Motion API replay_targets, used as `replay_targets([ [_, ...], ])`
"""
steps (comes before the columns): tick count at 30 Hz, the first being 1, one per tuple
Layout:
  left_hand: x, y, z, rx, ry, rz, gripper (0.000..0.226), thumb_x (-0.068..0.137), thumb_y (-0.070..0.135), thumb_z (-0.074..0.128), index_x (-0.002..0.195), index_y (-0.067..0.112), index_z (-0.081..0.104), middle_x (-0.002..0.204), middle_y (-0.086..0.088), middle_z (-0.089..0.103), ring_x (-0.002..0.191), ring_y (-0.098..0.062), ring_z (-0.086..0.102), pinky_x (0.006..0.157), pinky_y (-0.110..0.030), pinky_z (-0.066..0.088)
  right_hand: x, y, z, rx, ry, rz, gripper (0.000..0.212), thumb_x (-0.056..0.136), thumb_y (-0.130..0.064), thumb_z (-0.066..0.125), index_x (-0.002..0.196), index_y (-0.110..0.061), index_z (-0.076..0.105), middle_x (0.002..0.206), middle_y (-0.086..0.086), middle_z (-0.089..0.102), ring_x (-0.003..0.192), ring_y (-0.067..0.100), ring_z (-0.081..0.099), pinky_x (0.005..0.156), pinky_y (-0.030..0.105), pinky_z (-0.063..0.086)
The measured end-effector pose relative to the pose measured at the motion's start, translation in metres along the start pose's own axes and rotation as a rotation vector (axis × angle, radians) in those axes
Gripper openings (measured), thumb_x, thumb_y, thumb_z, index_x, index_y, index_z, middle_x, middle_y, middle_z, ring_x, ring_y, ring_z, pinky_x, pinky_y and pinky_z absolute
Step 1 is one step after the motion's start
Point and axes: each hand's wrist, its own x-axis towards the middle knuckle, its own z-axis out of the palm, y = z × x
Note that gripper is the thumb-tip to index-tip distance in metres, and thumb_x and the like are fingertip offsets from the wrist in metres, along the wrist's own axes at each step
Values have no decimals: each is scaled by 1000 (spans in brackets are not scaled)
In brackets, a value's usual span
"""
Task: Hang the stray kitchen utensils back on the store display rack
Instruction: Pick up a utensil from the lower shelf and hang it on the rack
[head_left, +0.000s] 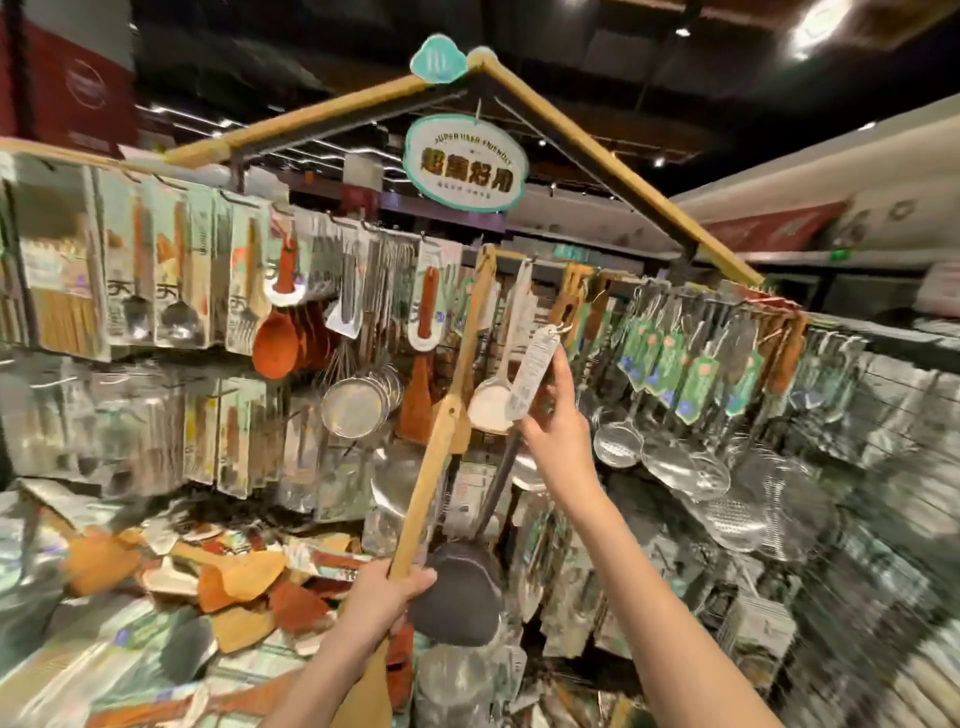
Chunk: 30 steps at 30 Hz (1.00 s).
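My left hand grips a light wooden spatula low on its handle. Its blade points down and its handle slants up toward the display rack. My right hand is raised in front of the rack and pinches the white paper tag of a dark grey ladle. The ladle's thin handle runs down from that hand to a bowl beside my left hand. The tag's ring sits just below the rack's hooks. A long wooden utensil and a white spoon hang there.
Packaged utensils fill the rack's left side, and steel skimmers and strainers hang on the right. A heap of loose wooden spatulas lies on the shelf at lower left. An oval sign hangs overhead.
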Motion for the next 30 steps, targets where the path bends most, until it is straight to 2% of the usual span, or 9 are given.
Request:
replay_targets([
  [4, 29, 9, 34, 45, -90, 4, 28, 81, 13, 71, 60, 12, 52, 34, 2, 41, 28, -13, 36, 34, -18, 27, 22, 22, -23, -83, 58, 66, 88, 91, -5, 53, 143, -53, 0, 134, 7, 54, 66, 28, 61, 53, 36, 49],
  [9, 63, 22, 67, 67, -193, -1, 29, 80, 12, 71, 58, 12, 52, 36, 1, 42, 29, -13, 37, 35, -19, 28, 45, 42, -42, -134, 130, 135, 90, 89, -3, 55, 144, -52, 2, 120, 14, 61, 72, 36, 61, 63, 49, 52],
  [13, 83, 31, 89, 104, -224, 37, 32, 77, 13, 73, 54, 13, 51, 37, -1, 44, 30, -13, 37, 35, -18, 28, 62, 57, -56, -138, 167, 136, 91, 88, -2, 56, 142, -54, 5, 118, 4, 60, 76, 37, 62, 65, 50, 52],
  [16, 90, 41, 107, 127, -248, 45, 35, 76, 12, 74, 50, 14, 50, 38, 1, 45, 32, -11, 40, 36, -16, 31, 74, 68, -69, -133, 167, 120, 87, 89, -3, 56, 144, -51, 8, 121, 10, 61, 80, 37, 61, 70, 52, 51],
  [19, 95, 51, 123, 104, -235, 61, 30, 75, 10, 75, 55, 10, 53, 37, 3, 47, 28, -10, 40, 33, -16, 30, 90, 77, -81, -100, 150, 84, 84, 90, -6, 56, 144, -52, 10, 114, -25, 58, 88, 0, 62, 71, 32, 53],
  [21, 97, 57, 132, 88, -236, 69, 26, 75, 13, 76, 60, 9, 55, 37, 3, 48, 28, -11, 39, 33, -18, 29, 99, 81, -88, -95, 136, 66, 84, 91, -6, 55, 141, -56, 9, 100, -44, 44, 73, -15, 58, 58, 16, 49],
  [24, 100, 61, 142, 70, -210, 79, 23, 74, 14, 77, 63, 9, 58, 37, 4, 50, 30, -9, 43, 36, -18, 32, 107, 87, -93, -64, 150, 51, 85, 91, -6, 54, 138, -61, 10, 97, -45, 46, 56, -1, 51, 53, 21, 46],
  [28, 105, 61, 147, 63, -185, 77, 21, 74, 13, 77, 64, 6, 60, 35, 2, 49, 27, -12, 39, 32, -17, 29, 112, 95, -94, -66, 132, 43, 84, 91, -6, 55, 140, -58, 10, 106, -43, 46, 61, 10, 54, 58, 31, 50],
  [30, 105, 60, 148, 76, -193, 74, 22, 76, 13, 76, 63, 6, 59, 36, 0, 48, 27, -12, 38, 32, -17, 28, 115, 97, -93, -60, 112, 33, 84, 92, -7, 54, 141, -57, 8, 121, -30, 50, 68, 12, 60, 62, 33, 54],
])
